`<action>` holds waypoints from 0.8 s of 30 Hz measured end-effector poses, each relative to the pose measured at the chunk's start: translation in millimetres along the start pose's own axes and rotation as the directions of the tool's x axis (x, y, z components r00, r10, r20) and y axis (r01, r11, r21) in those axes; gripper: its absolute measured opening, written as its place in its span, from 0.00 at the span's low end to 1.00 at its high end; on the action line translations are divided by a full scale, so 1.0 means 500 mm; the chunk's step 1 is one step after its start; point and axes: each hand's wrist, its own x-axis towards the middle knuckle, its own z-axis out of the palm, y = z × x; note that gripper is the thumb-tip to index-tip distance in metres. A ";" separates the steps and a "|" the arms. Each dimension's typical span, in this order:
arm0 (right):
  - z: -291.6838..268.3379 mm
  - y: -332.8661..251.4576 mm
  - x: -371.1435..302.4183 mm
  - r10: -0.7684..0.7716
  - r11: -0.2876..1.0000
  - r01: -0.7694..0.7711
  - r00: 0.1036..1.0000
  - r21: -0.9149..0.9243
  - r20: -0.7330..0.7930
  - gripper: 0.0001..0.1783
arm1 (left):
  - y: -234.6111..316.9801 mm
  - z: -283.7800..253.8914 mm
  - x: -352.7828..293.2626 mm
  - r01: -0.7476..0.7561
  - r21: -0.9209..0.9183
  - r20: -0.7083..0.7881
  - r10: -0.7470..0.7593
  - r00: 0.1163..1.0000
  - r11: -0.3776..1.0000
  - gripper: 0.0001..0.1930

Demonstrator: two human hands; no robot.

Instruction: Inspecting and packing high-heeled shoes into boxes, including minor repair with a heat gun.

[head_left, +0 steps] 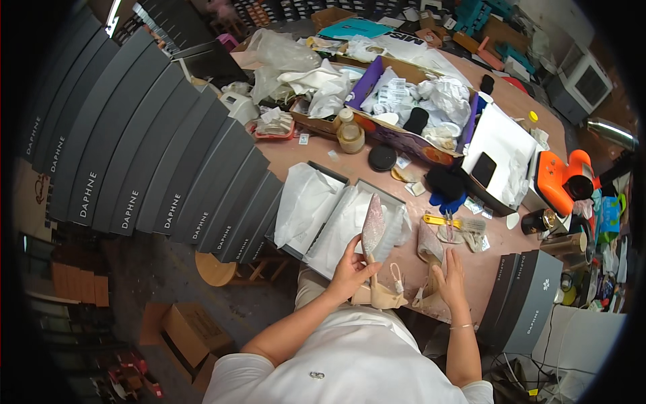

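Observation:
My left hand (351, 272) is closed around a pointed, glittery pink shoe (374, 225), its toe pointing away from me. The shoe's beige back part and a looped strap hang near my waist. My right hand (449, 277) has its fingers stretched out and the thumb apart, against a second glittery shoe (428, 240) at the table's near edge. Part of that shoe lies behind the hand. Left of the first shoe, an open grey shoe box (316, 252) with white tissue paper (306, 205) lies on the table.
Tall stacks of dark grey shoe boxes (151, 145) stand at my left, and more boxes (521, 299) at the right. A yellow-handled brush (441, 220), a glue bottle (350, 133), a purple carton (407, 138) and an orange device (555, 182) occupy the pinkish table (404, 209).

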 end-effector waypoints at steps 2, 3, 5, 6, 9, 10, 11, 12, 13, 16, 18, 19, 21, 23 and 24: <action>-0.081 -0.165 0.013 -0.088 0.863 -0.061 0.959 0.501 0.269 0.47 | -0.030 0.003 0.008 -0.095 0.082 -0.084 0.102 0.991 0.992 0.45; -0.089 -0.239 0.015 -0.176 0.666 -0.232 0.875 0.709 0.452 0.51 | -0.037 0.006 0.019 -0.146 0.127 -0.101 0.159 0.982 0.981 0.45; -0.032 -0.273 0.022 -0.243 0.739 -0.110 0.877 0.665 0.414 0.53 | -0.001 0.017 0.023 -0.116 0.188 -0.004 0.119 0.993 0.975 0.43; -0.014 -0.277 0.016 -0.220 0.688 -0.134 0.898 0.713 0.380 0.51 | 0.014 -0.008 0.043 -0.091 0.186 0.149 0.064 0.987 0.978 0.40; -0.023 -0.249 0.029 -0.184 0.484 -0.376 0.839 0.790 0.512 0.47 | 0.091 -0.155 0.191 -0.240 0.706 0.180 0.158 0.971 0.667 0.32; -0.028 -0.239 0.032 -0.185 0.395 -0.483 0.791 0.781 0.583 0.46 | 0.125 -0.202 0.254 -0.161 0.841 0.060 0.207 0.976 0.516 0.32; -0.022 -0.241 0.039 -0.213 0.342 -0.492 0.789 0.801 0.576 0.46 | 0.148 -0.257 0.309 -0.113 0.949 0.050 0.215 0.975 0.293 0.32; -0.025 -0.241 0.044 -0.222 0.293 -0.499 0.794 0.816 0.565 0.46 | 0.138 -0.310 0.366 -0.052 0.985 0.026 0.160 0.987 0.162 0.32; -0.034 -0.236 0.040 -0.217 0.250 -0.507 0.801 0.825 0.558 0.46 | 0.109 -0.366 0.421 0.004 1.000 -0.005 0.071 0.997 0.022 0.32; -0.042 -0.245 0.031 -0.193 -0.088 -0.567 0.816 0.819 0.545 0.49 | 0.043 -0.452 0.497 -0.075 0.991 0.083 0.069 0.994 -0.110 0.09; -0.036 -0.236 0.032 -0.199 -0.194 -0.486 0.870 0.852 0.451 0.49 | 0.127 -0.352 0.444 -0.080 0.842 0.031 0.100 0.995 0.533 0.06; -0.026 -0.230 0.032 -0.236 -0.227 -0.460 0.881 0.858 0.410 0.48 | 0.175 -0.307 0.392 -0.141 0.795 0.098 0.105 0.990 0.589 0.09; -0.027 -0.232 0.031 -0.293 -0.262 -0.438 0.885 0.860 0.362 0.46 | 0.247 -0.255 0.302 -0.259 0.770 0.206 0.156 0.966 0.584 0.13; -0.039 -0.238 0.032 -0.321 -0.258 -0.430 0.883 0.865 0.342 0.45 | 0.304 -0.217 0.242 -0.394 0.799 0.318 0.237 0.918 0.453 0.15; -0.039 -0.236 0.028 -0.330 -0.241 -0.422 0.882 0.874 0.335 0.45 | 0.313 -0.197 0.224 -0.358 0.840 0.265 0.267 0.926 0.407 0.16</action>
